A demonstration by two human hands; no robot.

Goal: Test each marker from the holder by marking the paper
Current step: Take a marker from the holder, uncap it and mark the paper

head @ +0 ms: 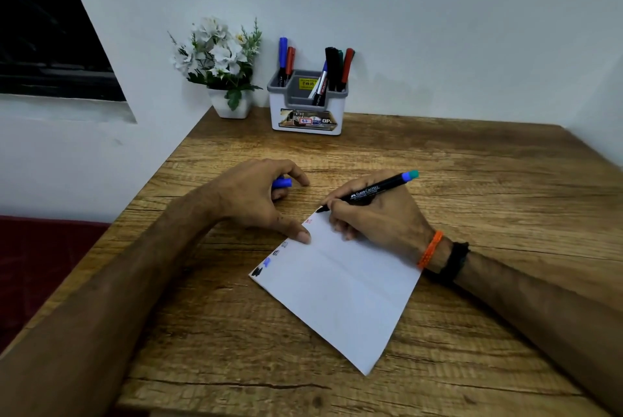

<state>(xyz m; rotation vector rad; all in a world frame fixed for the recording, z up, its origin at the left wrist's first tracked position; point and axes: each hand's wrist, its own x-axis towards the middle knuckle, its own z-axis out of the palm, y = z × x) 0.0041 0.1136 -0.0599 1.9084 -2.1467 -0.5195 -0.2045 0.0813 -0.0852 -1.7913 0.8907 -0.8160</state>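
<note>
Right hand [377,214] pinches a black marker [367,192], tip on the far corner of the paper [340,285]. Left hand [256,200] curls round a blue cap [282,183]; its thumb presses the paper's left edge beside red, black and blue test marks [269,260]. Paper lies mid-table [488,160], skewed. Holder [307,103] with remaining markers [337,67] stands at the far edge, just beside a potted flower [222,66] in the far-left corner.

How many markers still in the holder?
6 visible in the holder; more may be hidden. Left slot: blue, red. Middle: blue-capped one. Right slot: black, green, red.
</note>
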